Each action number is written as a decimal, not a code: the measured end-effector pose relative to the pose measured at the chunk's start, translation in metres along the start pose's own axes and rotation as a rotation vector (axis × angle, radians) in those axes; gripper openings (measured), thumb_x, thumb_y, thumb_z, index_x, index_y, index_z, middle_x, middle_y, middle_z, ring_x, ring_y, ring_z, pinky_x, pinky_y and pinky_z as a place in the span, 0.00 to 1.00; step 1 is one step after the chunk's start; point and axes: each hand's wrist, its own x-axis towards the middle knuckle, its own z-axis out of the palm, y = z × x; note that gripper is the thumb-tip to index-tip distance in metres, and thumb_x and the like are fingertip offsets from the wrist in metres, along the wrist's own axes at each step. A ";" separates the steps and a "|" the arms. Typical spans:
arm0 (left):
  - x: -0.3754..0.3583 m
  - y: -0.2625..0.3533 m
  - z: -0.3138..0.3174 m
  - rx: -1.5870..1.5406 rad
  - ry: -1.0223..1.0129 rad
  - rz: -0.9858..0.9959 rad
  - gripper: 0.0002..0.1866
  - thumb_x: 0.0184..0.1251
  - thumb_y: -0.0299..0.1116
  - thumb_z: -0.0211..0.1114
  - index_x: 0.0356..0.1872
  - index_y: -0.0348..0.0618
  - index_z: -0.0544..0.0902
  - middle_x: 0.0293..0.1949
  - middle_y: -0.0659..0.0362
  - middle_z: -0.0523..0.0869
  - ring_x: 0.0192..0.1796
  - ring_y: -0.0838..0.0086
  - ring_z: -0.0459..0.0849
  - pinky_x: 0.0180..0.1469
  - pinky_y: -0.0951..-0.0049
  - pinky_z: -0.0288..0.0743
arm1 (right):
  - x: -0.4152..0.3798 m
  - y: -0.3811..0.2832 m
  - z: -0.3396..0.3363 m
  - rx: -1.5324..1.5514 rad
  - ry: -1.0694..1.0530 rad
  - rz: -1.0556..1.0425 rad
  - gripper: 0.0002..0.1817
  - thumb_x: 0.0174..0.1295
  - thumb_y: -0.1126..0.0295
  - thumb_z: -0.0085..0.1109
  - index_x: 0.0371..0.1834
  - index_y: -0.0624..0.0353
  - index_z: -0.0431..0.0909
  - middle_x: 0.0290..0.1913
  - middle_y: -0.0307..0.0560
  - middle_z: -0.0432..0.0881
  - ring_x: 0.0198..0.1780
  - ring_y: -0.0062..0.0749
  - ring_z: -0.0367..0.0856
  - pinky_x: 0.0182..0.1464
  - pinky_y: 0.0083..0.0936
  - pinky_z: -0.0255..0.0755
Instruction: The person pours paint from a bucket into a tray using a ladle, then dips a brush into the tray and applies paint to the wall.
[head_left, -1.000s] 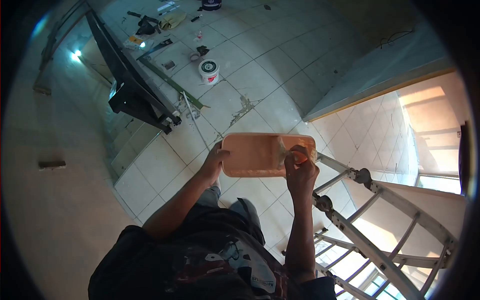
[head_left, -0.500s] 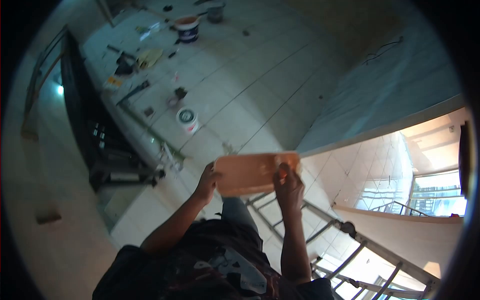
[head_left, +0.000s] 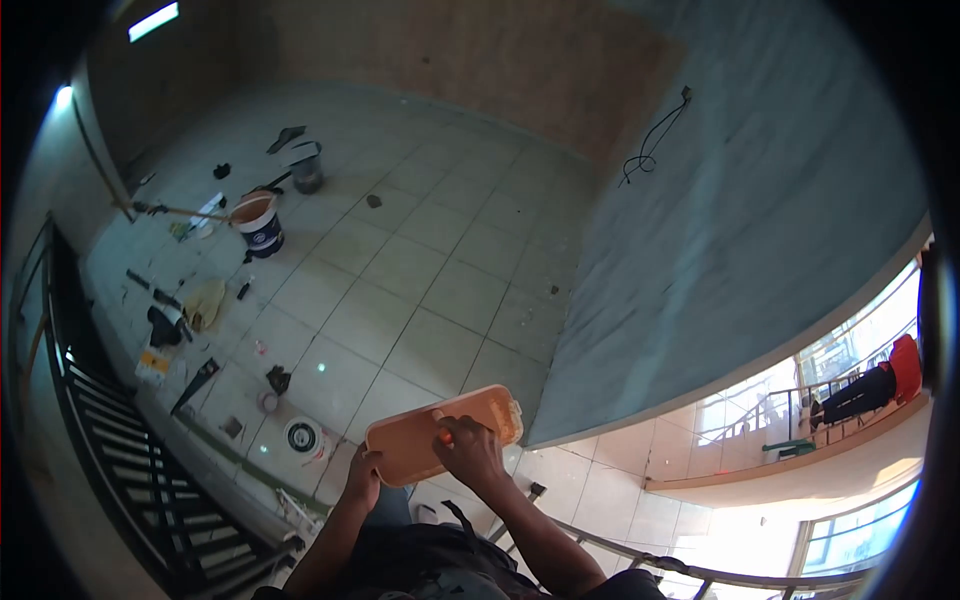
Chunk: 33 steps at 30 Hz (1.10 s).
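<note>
A shallow peach-coloured paint tray [head_left: 402, 442] is in front of me, tilted up to the right, with pale smears at its far right end. My left hand [head_left: 364, 476] is closed around its lower left edge. Over the middle of the tray, my right hand [head_left: 474, 456] is wrapped around a small tool with an orange-tipped handle [head_left: 445, 436]. The rest of that tool is hidden under the fingers.
On the tiled floor stand a paint bucket [head_left: 258, 228], a grey bucket [head_left: 306, 168] and a white tub [head_left: 304, 438]. A handsaw [head_left: 196, 384] lies at left near the black railing [head_left: 125, 440]. A ladder [head_left: 690, 568] is at lower right; a person in red [head_left: 905, 368] is beyond the wall.
My view has swung up and right, showing more floor and wall. The tray now appears lower and tilted, with my right hand nearer its middle. The person in red has come into view.
</note>
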 end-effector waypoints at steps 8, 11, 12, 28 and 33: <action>0.187 0.068 0.037 -0.058 -0.149 0.026 0.28 0.53 0.38 0.65 0.56 0.36 0.74 0.49 0.57 0.82 0.54 0.71 0.81 0.59 0.69 0.71 | 0.171 0.015 0.025 0.171 0.069 0.034 0.11 0.54 0.66 0.63 0.39 0.56 0.82 0.32 0.53 0.82 0.35 0.50 0.83 0.40 0.40 0.78; 0.248 0.105 0.057 -0.061 -0.221 -0.055 0.28 0.52 0.37 0.64 0.55 0.35 0.75 0.48 0.56 0.83 0.53 0.71 0.81 0.58 0.70 0.72 | 0.235 0.033 0.028 0.220 0.129 0.062 0.10 0.54 0.67 0.64 0.37 0.58 0.81 0.33 0.53 0.82 0.37 0.51 0.83 0.41 0.38 0.78; 0.264 0.117 0.069 -0.093 -0.220 -0.052 0.27 0.52 0.36 0.63 0.54 0.34 0.75 0.48 0.56 0.83 0.52 0.71 0.81 0.57 0.70 0.72 | 0.254 0.038 0.029 0.281 0.129 0.084 0.10 0.53 0.67 0.65 0.38 0.58 0.80 0.33 0.53 0.82 0.37 0.51 0.83 0.42 0.38 0.77; 0.565 0.185 0.190 0.035 -0.326 -0.113 0.26 0.52 0.35 0.61 0.54 0.34 0.75 0.48 0.53 0.82 0.54 0.67 0.80 0.60 0.67 0.70 | 0.519 0.193 -0.014 -0.078 0.226 0.267 0.12 0.53 0.63 0.63 0.38 0.56 0.84 0.34 0.54 0.83 0.36 0.51 0.82 0.40 0.41 0.77; 0.645 0.188 0.240 0.034 -0.257 -0.099 0.29 0.51 0.33 0.60 0.57 0.33 0.72 0.52 0.51 0.80 0.57 0.66 0.77 0.63 0.67 0.67 | 0.607 0.235 -0.020 -0.282 0.289 0.093 0.12 0.49 0.67 0.66 0.36 0.55 0.82 0.27 0.47 0.77 0.32 0.44 0.80 0.35 0.37 0.76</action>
